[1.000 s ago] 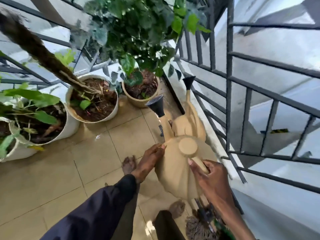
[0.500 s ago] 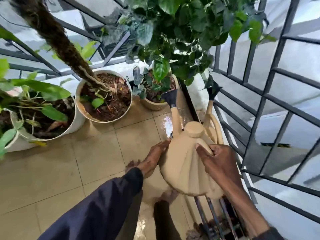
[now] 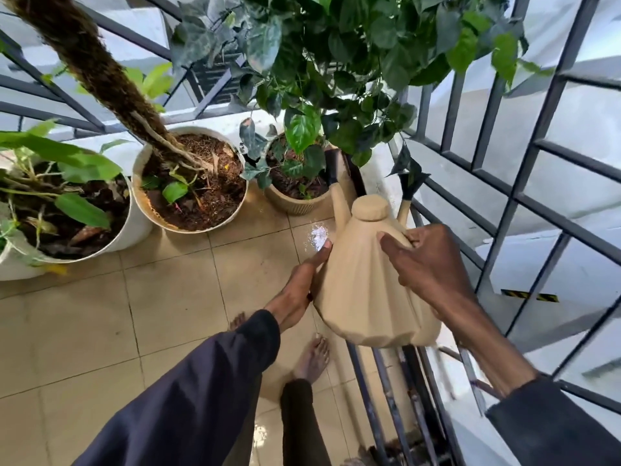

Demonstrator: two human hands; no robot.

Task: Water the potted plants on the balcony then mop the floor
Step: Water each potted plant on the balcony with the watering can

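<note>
Pots (image 3: 188, 229): 3 | watering can (image 3: 363, 290): 1 | left hand (image 3: 295, 290), right hand (image 3: 430, 267): on it

Bright, even daylight comes thru the railing (image 3: 524, 203), right of & behind the watering can (image 3: 366, 280). Shadows soft, faint. Small white glare spot (image 3: 317, 235) on the floor (image 3: 168, 314) just left of the can, dimmer wet sheen below it. Bars bow w/ wide-angle distortion toward frame edges. Slight motion blur lower right of can.
</note>
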